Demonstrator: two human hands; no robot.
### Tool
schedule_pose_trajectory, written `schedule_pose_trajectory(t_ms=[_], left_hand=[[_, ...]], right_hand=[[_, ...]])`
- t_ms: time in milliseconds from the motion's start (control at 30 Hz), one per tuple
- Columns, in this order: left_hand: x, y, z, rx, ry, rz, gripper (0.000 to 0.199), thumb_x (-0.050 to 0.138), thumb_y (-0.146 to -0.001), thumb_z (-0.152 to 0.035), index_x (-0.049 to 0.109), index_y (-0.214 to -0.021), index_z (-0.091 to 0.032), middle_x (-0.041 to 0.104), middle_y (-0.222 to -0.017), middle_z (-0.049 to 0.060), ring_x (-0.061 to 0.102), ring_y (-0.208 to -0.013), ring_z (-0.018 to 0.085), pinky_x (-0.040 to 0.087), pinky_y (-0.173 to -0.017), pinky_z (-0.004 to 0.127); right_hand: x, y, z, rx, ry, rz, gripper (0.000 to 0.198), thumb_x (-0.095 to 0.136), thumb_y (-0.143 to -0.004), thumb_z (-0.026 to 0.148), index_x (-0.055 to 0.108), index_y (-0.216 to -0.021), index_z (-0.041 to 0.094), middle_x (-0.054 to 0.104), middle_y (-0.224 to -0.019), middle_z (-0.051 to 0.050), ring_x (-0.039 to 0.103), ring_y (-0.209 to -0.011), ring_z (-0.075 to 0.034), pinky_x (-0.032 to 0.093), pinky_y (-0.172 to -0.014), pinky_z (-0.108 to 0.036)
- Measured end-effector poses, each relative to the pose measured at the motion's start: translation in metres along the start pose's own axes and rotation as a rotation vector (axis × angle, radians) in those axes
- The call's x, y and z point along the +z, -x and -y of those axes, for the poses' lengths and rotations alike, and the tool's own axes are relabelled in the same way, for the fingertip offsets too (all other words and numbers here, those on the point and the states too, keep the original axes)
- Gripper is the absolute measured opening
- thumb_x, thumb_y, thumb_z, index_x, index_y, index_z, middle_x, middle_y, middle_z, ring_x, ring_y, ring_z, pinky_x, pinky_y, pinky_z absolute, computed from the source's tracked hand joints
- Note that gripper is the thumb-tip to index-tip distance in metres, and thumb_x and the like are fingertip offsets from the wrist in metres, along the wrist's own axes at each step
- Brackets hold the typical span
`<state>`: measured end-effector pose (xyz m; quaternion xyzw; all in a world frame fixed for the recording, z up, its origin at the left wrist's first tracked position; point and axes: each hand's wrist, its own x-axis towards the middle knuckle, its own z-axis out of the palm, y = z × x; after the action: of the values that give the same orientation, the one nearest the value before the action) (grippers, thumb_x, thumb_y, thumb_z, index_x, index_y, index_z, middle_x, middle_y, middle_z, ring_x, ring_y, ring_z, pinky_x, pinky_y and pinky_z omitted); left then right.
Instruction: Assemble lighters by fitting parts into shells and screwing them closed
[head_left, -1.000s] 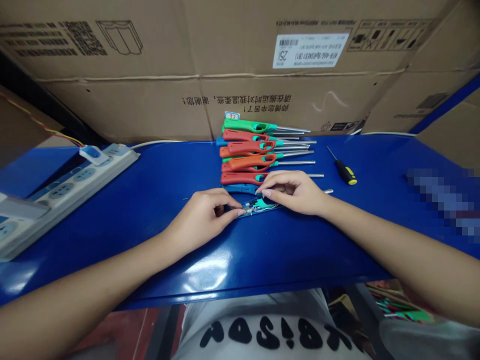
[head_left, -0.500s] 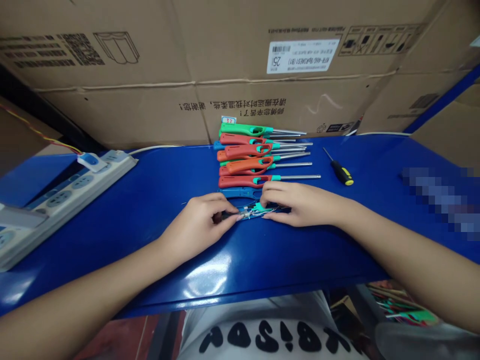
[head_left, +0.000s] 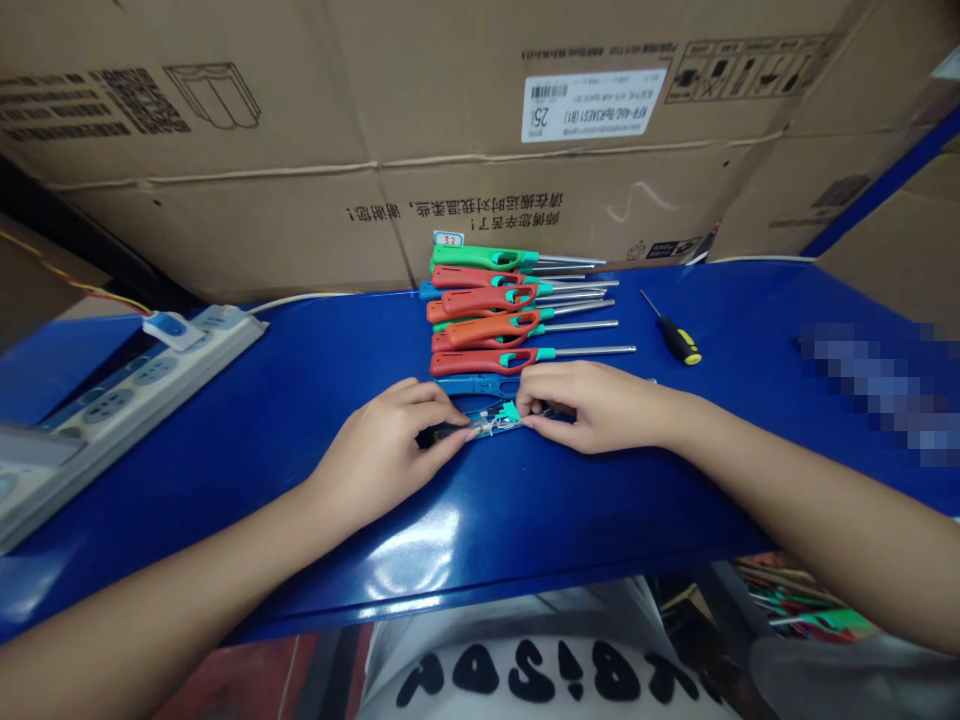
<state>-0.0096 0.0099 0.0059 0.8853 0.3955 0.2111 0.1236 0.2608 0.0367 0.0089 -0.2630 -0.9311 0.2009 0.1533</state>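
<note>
An opened blue lighter (head_left: 496, 424) lies low over the blue tabletop between my hands, its wires and teal trigger part showing. My left hand (head_left: 390, 430) pinches its left end between thumb and fingers. At the right end, my right hand (head_left: 585, 405) is closed on it near the teal part, and the fingers hide that portion. Just beyond lies a blue lighter shell piece (head_left: 476, 385), partly behind my right fingers. Farther back, several long-nosed lighters in red, orange and green are stacked, with a red lighter (head_left: 484, 362) nearest.
A black and yellow screwdriver (head_left: 680, 340) lies to the right of the stack. On the left stands a white power strip (head_left: 127, 400) with plugs in it. A large cardboard box (head_left: 285, 220) walls off the back of the blue table (head_left: 300, 560). More lighters (head_left: 814, 610) lie below at right.
The camera view has shifted slightly. My right hand's thumb and fingers have drawn closer together at the teal part; both hands stay on the opened lighter.
</note>
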Motion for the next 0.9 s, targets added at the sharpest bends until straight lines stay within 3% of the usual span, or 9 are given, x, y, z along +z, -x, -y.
schedule_pose_trajectory(t_ms=[100, 233, 700, 800, 900], left_hand=[[0.0, 0.0, 0.001, -0.001, -0.002, 0.009, 0.015, 0.067, -0.095, -0.031, 0.078, -0.096, -0.021, 0.074, -0.095, 0.005, 0.064, -0.089, 0.023, 0.053, -0.079, 0.037], [0.001, 0.001, 0.001, -0.01, -0.005, 0.017, 0.016, 0.066, -0.095, -0.032, 0.078, -0.096, -0.021, 0.074, -0.094, 0.005, 0.064, -0.089, 0.023, 0.053, -0.079, 0.036], [-0.001, 0.001, -0.003, 0.002, -0.069, 0.0, 0.017, 0.065, -0.096, -0.032, 0.078, -0.1, -0.021, 0.075, -0.098, 0.006, 0.063, -0.089, 0.023, 0.052, -0.079, 0.037], [-0.002, 0.001, -0.007, 0.036, -0.074, -0.017, 0.022, 0.065, -0.095, -0.032, 0.073, -0.111, -0.018, 0.074, -0.107, 0.007, 0.062, -0.096, 0.025, 0.052, -0.085, 0.04], [-0.001, 0.001, -0.01, 0.14, -0.039, 0.043, 0.028, 0.062, -0.097, -0.032, 0.068, -0.121, -0.019, 0.071, -0.121, 0.008, 0.061, -0.111, 0.025, 0.049, -0.097, 0.042]], right_hand=[[-0.001, -0.001, -0.002, 0.011, -0.038, -0.03, 0.008, 0.059, -0.089, 0.011, 0.061, -0.093, 0.016, 0.063, -0.088, -0.001, 0.052, -0.071, -0.011, 0.041, -0.068, -0.023], [-0.001, -0.002, -0.005, 0.023, -0.071, -0.046, 0.006, 0.062, -0.089, 0.015, 0.063, -0.095, 0.016, 0.061, -0.081, 0.001, 0.046, -0.062, -0.008, 0.038, -0.063, -0.022], [-0.002, -0.001, -0.009, 0.092, -0.151, -0.034, 0.005, 0.064, -0.091, 0.019, 0.067, -0.092, 0.016, 0.064, -0.08, -0.001, 0.049, -0.064, -0.01, 0.038, -0.062, -0.023], [-0.005, -0.001, -0.007, 0.101, -0.132, -0.002, 0.01, 0.062, -0.089, 0.012, 0.068, -0.095, 0.016, 0.067, -0.088, -0.003, 0.054, -0.07, -0.011, 0.04, -0.065, -0.022], [-0.008, 0.0, -0.005, 0.1, -0.113, 0.028, 0.017, 0.059, -0.087, 0.007, 0.067, -0.098, 0.016, 0.069, -0.094, -0.004, 0.059, -0.077, -0.012, 0.043, -0.068, -0.023]])
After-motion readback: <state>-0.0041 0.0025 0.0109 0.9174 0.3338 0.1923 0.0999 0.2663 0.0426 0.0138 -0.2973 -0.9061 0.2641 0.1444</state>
